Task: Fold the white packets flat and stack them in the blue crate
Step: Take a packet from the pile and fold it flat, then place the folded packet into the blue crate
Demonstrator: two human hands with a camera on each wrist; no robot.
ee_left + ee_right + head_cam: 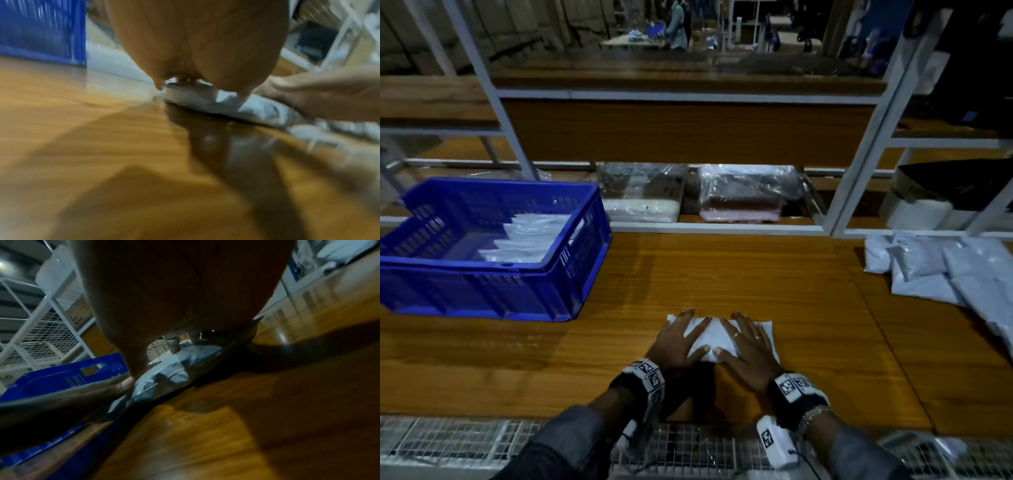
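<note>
A white packet (710, 334) lies on the wooden table (756, 274) near its front edge. Both hands press flat on it with fingers spread: my left hand (678, 337) covers its left half, my right hand (748, 342) its right half. The left wrist view shows the packet (257, 108) under my palm, with the other hand's fingers (320, 91) at the right. Seen from the right wrist, the crumpled packet (170, 374) lies below the palm. The blue crate (571, 274) stands at the left, with several white packets (530, 240) stacked inside.
A loose pile of white packets (945, 270) lies at the table's right. Clear-wrapped bundles (746, 195) sit on the shelf behind, inside a white metal frame (859, 164). A wire mesh (465, 442) runs along the front edge.
</note>
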